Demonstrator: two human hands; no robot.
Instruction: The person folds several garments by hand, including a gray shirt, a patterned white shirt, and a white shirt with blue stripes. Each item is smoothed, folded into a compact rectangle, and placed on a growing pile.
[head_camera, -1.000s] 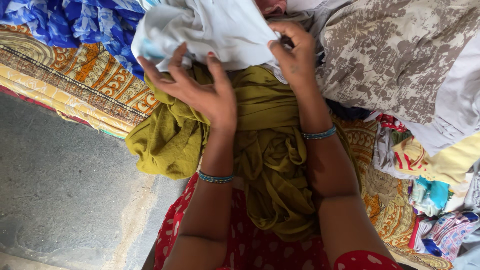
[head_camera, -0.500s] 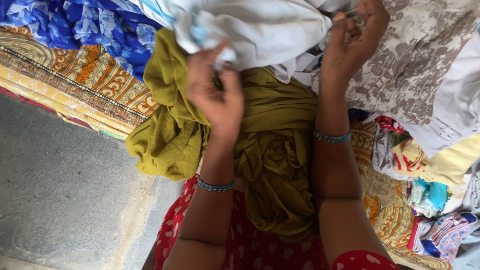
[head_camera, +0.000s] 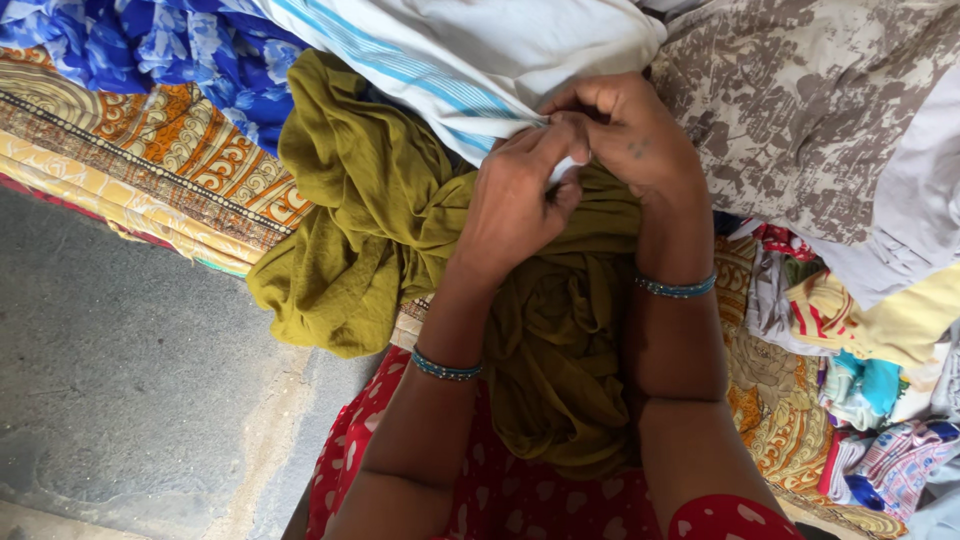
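While both hands meet at the centre, the left hand (head_camera: 515, 195) and right hand (head_camera: 625, 135) pinch shut on the edge of a white cloth with light blue stripes (head_camera: 470, 50), fingertips touching. Beneath them lies a crumpled olive-green fabric (head_camera: 370, 220), draped over an orange patterned bedspread (head_camera: 170, 150). Blue floral cloth (head_camera: 150, 45) sits upper left; a grey-brown mottled sheet (head_camera: 820, 110) lies right.

Grey concrete floor (head_camera: 130, 380) fills the lower left; an orange patterned mattress (head_camera: 150, 160) crosses the upper left in daylight
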